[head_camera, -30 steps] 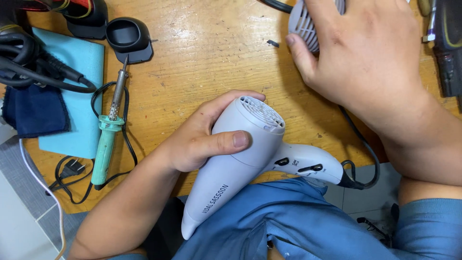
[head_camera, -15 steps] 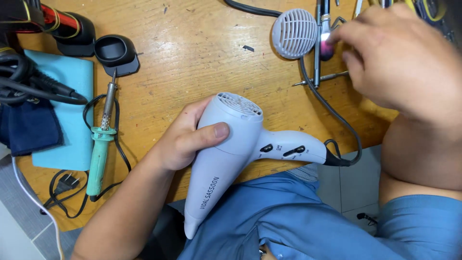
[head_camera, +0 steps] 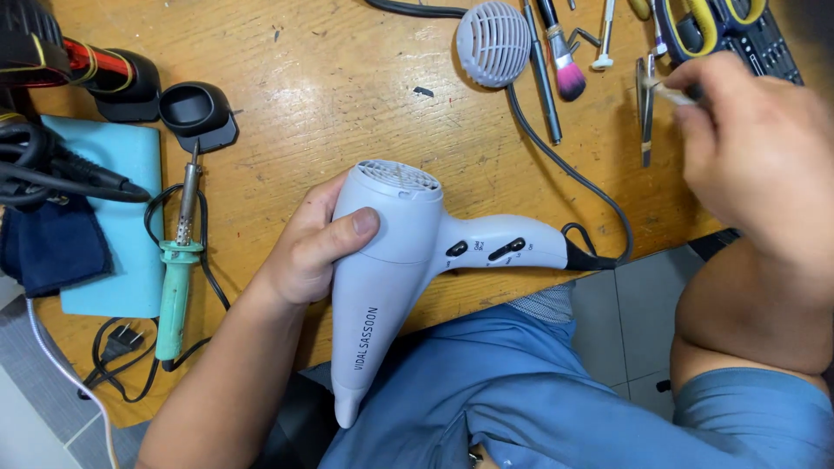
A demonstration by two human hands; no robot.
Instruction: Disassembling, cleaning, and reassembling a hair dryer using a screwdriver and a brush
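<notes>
My left hand (head_camera: 308,247) grips the barrel of a pale grey hair dryer (head_camera: 391,260), thumb across its top. The dryer lies at the near edge of the wooden bench (head_camera: 347,104), with its nozzle toward me and its handle to the right. Its rear grille cap (head_camera: 493,43) lies detached at the far side of the bench. My right hand (head_camera: 747,156) hovers at the far right with the fingers pinched on a small pale tool (head_camera: 671,93), blurred by motion.
A green-handled soldering iron (head_camera: 178,269) lies to the left beside a light blue mat (head_camera: 113,217) and a dark cloth (head_camera: 56,247). A black holder (head_camera: 198,113) sits behind it. A pink brush (head_camera: 565,65), tweezers (head_camera: 645,108) and yellow-handled scissors (head_camera: 695,26) lie at the far right.
My right hand left the grille cap on the bench, moved right and picked up a small tool. The left hand keeps its hold on the dryer.
</notes>
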